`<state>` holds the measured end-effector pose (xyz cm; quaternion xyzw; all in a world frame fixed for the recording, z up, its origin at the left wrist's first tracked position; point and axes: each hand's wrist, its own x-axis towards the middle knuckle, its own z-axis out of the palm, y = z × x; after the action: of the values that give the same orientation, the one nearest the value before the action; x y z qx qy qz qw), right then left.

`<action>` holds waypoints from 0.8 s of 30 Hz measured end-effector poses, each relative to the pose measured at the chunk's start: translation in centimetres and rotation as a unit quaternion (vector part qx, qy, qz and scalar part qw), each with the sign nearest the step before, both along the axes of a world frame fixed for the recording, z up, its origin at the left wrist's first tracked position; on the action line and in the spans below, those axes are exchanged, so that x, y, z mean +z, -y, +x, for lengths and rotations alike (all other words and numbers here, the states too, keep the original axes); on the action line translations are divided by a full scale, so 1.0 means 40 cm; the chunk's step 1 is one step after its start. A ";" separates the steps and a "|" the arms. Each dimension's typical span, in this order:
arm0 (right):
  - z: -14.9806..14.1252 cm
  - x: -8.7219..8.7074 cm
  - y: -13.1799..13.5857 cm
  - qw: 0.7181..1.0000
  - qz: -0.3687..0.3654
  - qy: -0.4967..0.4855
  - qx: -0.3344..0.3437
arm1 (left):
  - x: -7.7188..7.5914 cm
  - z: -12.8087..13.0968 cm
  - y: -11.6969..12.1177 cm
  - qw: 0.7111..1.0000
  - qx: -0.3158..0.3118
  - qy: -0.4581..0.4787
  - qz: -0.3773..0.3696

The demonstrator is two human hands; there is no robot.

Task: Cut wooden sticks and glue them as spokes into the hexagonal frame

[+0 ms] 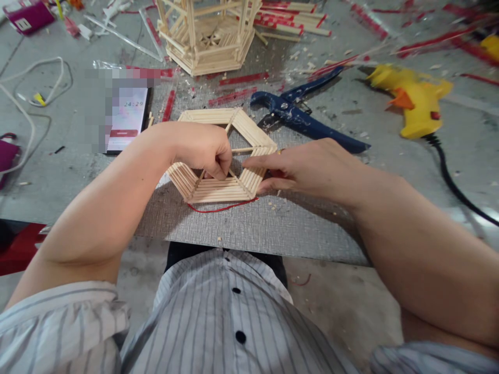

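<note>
A six-sided frame of pale wooden sticks [218, 191] lies near the table's front edge, with thin sticks crossing its open middle. My left hand [206, 150] reaches over its left side, fingers pinched together at the middle; what they hold, if anything, is hidden. On the frame's right side rests my right hand [307, 166], thumb and forefinger closed around the stacked sticks of that edge. A thin red cord [222, 209] runs along the frame's near side.
A taller stick structure [218, 57] stands behind. Blue-handled cutters [300, 117] and a yellow glue gun [409, 98] with a black cord lie to the right. A lit phone [127, 114] is at left. Red-wrapped sticks [288, 21] and wood scraps litter the back.
</note>
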<state>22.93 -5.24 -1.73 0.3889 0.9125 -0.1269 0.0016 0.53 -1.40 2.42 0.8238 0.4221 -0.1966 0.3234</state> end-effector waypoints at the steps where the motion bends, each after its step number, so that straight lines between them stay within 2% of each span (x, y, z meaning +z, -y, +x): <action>1: -0.001 0.001 0.001 1.000 -0.003 0.004 -0.004 | 0.000 0.000 0.000 1.000 0.001 0.000 0.001; 12: -0.009 0.008 0.009 0.999 0.006 0.034 -0.008 | 0.005 0.000 -0.001 0.999 -0.031 -0.006 0.016; 16: -0.007 0.004 0.008 1.000 0.015 0.016 -0.003 | 0.003 -0.004 -0.004 0.999 -0.042 -0.005 0.013; 24: -0.001 -0.015 -0.001 1.000 0.019 -0.006 0.019 | 0.003 -0.014 0.004 0.998 -0.046 0.048 0.007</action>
<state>22.90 -5.19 -2.34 0.3703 0.9221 -0.1119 -0.0085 -0.04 -1.56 2.55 0.8530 0.3693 -0.1682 0.3282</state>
